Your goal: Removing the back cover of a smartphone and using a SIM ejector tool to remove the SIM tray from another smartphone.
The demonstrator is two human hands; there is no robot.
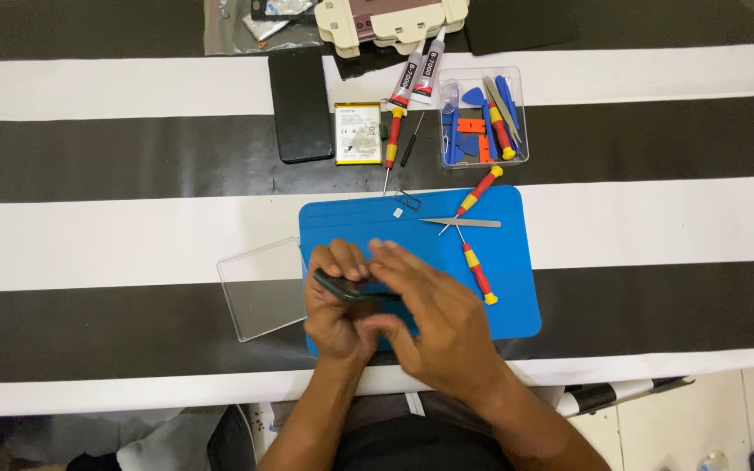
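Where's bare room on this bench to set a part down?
Free: the striped table left of the black phone; right of the blue mat and clear tool box. Crowded: mat's top edge, with screwdrivers and tweezers, and under both hands.

The table covering [89, 166] bore broad black and white stripes. On it lay a bright blue mat [499, 262], screwdrivers [478, 273] with red and yellow handles (three of them alike), a yellow-edged battery [358, 133] and a plain black phone [302, 105].
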